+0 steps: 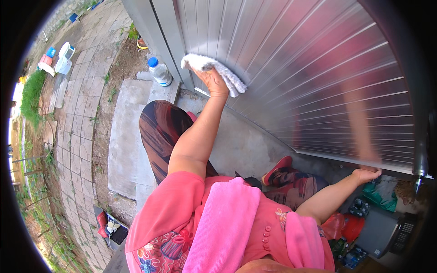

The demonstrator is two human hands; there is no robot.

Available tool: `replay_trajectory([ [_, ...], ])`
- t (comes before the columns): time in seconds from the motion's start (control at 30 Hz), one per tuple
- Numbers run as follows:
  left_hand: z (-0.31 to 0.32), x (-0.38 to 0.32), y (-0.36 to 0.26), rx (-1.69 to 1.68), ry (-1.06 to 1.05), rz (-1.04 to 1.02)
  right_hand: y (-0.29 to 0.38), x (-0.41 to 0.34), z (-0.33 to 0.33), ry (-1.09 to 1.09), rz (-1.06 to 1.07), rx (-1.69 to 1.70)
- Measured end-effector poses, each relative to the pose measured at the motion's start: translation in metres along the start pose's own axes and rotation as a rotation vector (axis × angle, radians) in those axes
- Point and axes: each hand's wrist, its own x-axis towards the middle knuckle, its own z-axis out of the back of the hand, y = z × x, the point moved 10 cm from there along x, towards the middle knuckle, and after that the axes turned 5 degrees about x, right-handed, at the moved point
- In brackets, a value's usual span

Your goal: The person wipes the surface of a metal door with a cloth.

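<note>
In my left hand [215, 82] is a folded white terry cloth [228, 73] with grey smudges. It is pressed against a shiny, grooved metal door [290, 85], low down and close to the grey door frame [169, 37]. My right hand [366, 176] is at the door's edge on the right, with its fingers curled against it; part of the grip is hard to make out. The door mirrors my arm and pink top as a blur. A metal handle [420, 169] shows at the far right rim. A pink towel [223, 221] hangs over my chest.
A clear plastic jar [160, 73] with a blue lid stands on the step beside the frame. Concrete slabs [126, 136] and paving [76, 129] stretch left. Bags [379, 198] and a grey box-shaped appliance [377, 228] crowd the lower right. A tray of small items [114, 227] lies lower left.
</note>
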Motion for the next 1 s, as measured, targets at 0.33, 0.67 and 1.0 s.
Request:
replay_trajectory([
  [0.33, -0.031, -0.014, 0.062, -0.886, -0.167, 0.625, -0.004, 0.008, -0.004, -0.007, -0.024, -0.025],
  [0.67, 0.005, -0.006, 0.079, -0.587, -0.344, 0.516, 0.000, -0.007, -0.039, 0.030, 0.003, -0.060],
  [1.0, -0.048, -0.042, 0.242, -1.088, -0.478, 0.925, -0.004, -0.008, -0.052, 0.052, -0.032, -0.101],
])
